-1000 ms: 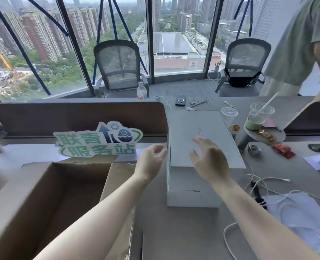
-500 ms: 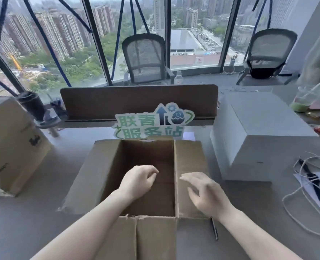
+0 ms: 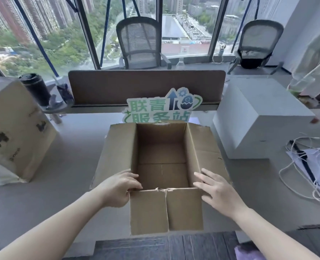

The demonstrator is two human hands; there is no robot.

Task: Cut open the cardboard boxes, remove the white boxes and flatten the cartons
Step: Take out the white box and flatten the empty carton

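Note:
An open, empty cardboard carton (image 3: 162,145) stands on the grey desk (image 3: 71,166) right in front of me, its four flaps folded outward. My left hand (image 3: 117,188) grips the rim at the carton's near left corner, fingers curled over the edge. At the near right corner, my right hand (image 3: 217,190) lies on the right flap with fingers straight and spread. A white box (image 3: 258,117) sits on the desk to the right of the carton. Farther left stands a second, closed cardboard box (image 3: 14,128).
A green-lettered sign (image 3: 161,107) leans against the brown desk divider (image 3: 146,85) just behind the carton. White cords and papers (image 3: 309,166) lie at the right. A black cup (image 3: 35,89) stands at the back left. Two office chairs face the windows.
My view swung from the white box to the empty carton. Both hands left the white box, crossed over the carton's opening and settled on its near corners.

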